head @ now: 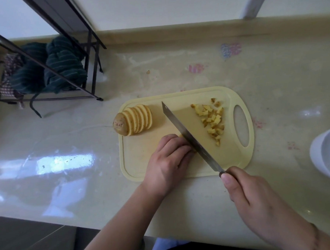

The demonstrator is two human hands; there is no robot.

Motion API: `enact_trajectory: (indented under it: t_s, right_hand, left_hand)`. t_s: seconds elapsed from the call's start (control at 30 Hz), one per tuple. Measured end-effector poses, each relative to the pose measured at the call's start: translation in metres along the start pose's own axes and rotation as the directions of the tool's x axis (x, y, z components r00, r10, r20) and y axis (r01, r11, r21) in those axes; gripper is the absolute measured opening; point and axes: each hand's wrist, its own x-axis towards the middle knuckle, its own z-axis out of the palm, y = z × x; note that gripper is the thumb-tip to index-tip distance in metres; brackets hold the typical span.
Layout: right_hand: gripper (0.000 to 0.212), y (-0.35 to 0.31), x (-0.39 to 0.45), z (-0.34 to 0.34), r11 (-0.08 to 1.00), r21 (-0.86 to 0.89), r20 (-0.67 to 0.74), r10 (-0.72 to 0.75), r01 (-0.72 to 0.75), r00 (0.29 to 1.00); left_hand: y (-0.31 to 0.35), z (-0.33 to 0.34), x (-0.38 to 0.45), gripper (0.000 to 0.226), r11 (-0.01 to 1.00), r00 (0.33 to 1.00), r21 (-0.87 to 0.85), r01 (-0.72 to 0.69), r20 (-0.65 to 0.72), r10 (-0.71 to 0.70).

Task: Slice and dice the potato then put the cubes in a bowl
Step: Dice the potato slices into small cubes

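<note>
I judge myself roughly partway through. On the pale yellow cutting board a heap of small potato cubes lies toward the right, just beside the handle hole, so some dicing is done. At the far left corner of the board the rest of the potato is already sliced; the rounds lean against each other in a row with the skin end facing left. Those slices are not yet diced.

My right hand grips the handle of the knife, thumb along the top, and the blade runs diagonally across the board from near right to far left. My left hand is curled, knuckles up, against the blade's left side, pressing down on a piece of potato; only a sliver of it shows at my fingertips, so I can't say how much is under there.

The white bowl sits at the right edge of the tabletop, well apart from the board, and no cubes are visible in the part I can see. Moving them there is left.

The tabletop is glossy and cream-coloured, with faint pink and blue marks and window glare at the left. A dark wire rack at the far left holds dark green striped cloth. A pale wall runs along the far side.
</note>
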Motion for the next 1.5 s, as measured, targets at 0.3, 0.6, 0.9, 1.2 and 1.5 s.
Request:
enact_trajectory:
  t_s: [0.3, 0.6, 0.9, 1.2, 1.5]
  right_hand:
    - [0.044, -0.006, -0.003, -0.008, 0.999, 0.026, 0.02, 0.034, -0.035, 0.999]
    - [0.046, -0.006, -0.015, -0.008, 1.0, 0.017, 0.065, 0.022, -0.023, 0.998]
    - [0.039, -0.004, -0.032, -0.006, 0.998, -0.01, 0.075, 0.056, -0.056, 0.996]
    - [0.039, -0.008, 0.002, 0.007, 1.0, 0.024, 0.01, -0.01, 0.01, 1.0]
    - [0.044, -0.002, -0.01, -0.006, 1.0, -0.009, 0.044, -0.005, 0.006, 0.999]
  left_hand:
    - [-0.002, 0.001, -0.003, 0.007, 1.0, 1.0, 0.01, 0.021, -0.016, -0.021]
    - [-0.002, 0.0, -0.003, 0.004, 1.0, 0.999, -0.01, 0.029, 0.016, -0.029]
    - [-0.002, -0.001, -0.003, 0.01, 1.0, 0.999, -0.006, 0.02, 0.03, -0.02]
    - [-0.003, -0.001, -0.002, 0.003, 0.999, 1.0, -0.032, 0.003, 0.017, -0.002]
    - [0.014, -0.029, 0.002, 0.014, 0.993, 0.991, -0.093, -0.077, -0.118, 0.066]
